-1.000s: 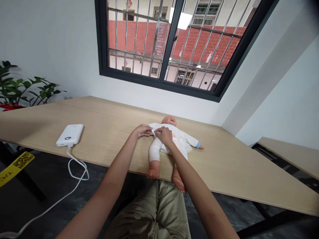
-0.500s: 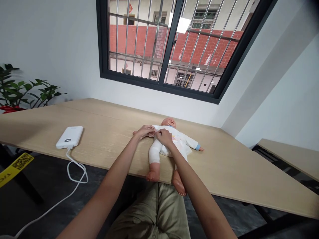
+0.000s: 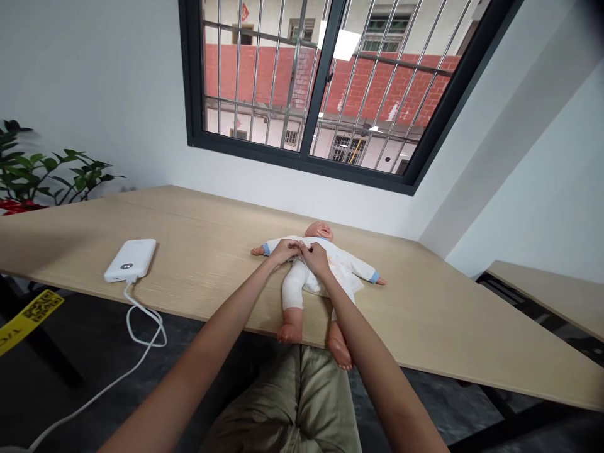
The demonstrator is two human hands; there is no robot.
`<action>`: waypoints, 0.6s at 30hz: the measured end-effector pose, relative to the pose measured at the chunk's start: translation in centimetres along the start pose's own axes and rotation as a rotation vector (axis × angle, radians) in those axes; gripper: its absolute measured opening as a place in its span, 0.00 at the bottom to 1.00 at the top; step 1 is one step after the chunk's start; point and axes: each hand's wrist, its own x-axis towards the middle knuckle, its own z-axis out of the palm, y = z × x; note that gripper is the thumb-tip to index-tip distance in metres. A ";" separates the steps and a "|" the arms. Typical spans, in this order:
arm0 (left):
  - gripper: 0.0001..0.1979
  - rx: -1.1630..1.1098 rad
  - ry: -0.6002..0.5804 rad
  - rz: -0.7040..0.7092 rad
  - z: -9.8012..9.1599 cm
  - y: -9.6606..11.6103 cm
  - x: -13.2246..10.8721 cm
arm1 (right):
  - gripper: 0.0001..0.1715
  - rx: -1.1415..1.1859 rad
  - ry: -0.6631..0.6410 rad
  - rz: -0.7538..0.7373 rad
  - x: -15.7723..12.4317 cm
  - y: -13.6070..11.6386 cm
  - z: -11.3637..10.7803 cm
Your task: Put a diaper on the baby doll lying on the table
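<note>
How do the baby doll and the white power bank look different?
The baby doll is larger; the power bank is smaller. The doll is human-shaped and dressed, while the power bank is a flat slab. The left hand and right hand are at the doll, away from the power bank. Both rest on the table.

A dark-framed, two-pane window point(image 3: 323, 78) broke up the plain white wall point(image 3: 104, 82).
Beyond it, silvery metal bars point(image 3: 296, 63) stood before red brickwork point(image 3: 360, 88); below, a pale wood-grain table point(image 3: 448, 308) stretched above a dark grey floor point(image 3: 108, 340).
</note>
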 end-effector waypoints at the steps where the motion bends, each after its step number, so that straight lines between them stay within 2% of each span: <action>1: 0.08 0.000 0.001 -0.001 0.1 0.0 0.0 | 0.25 0.007 0.004 -0.008 0.0 0.0 0.0; 9: 0.12 0.037 0.063 0.024 0.8 0.5 0.0 | 0.22 0.177 0.033 -0.002 0.3 0.8 -0.7; 13: 0.15 0.165 0.048 0.077 1.0 0.6 -0.1 | 0.20 0.328 0.026 0.019 0.4 1.3 -0.6; 18: 0.11 0.342 0.095 0.077 1.0 -0.1 -0.1 | 0.19 0.401 0.133 -0.043 0.4 1.8 -0.7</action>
